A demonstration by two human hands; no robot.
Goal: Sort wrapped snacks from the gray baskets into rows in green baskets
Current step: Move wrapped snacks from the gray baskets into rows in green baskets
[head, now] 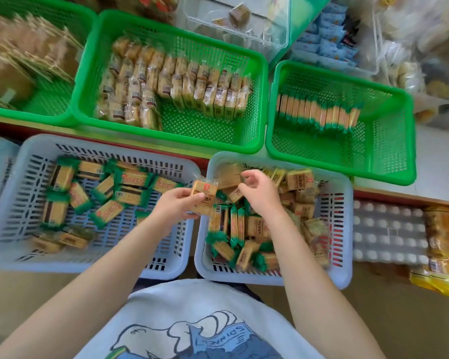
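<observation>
Two gray baskets [21, 161] hold loose snacks [130, 177] (green baskets [259, 81] rowed).

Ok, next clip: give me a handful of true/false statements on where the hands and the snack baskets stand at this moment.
1. The left hand holds a clear-wrapped tan biscuit packet. True.
2. The right hand rests inside the right green plastic basket. False: it is over the right gray plastic basket, fingers curled, and what it grips cannot be told.
3. The right green plastic basket holds one upright row of green-edged packets. True.
4. The left gray plastic basket is empty. False: loose green-wrapped packets lie scattered in it.
5. The middle green plastic basket holds clear-wrapped packets standing in rows. True.
</observation>
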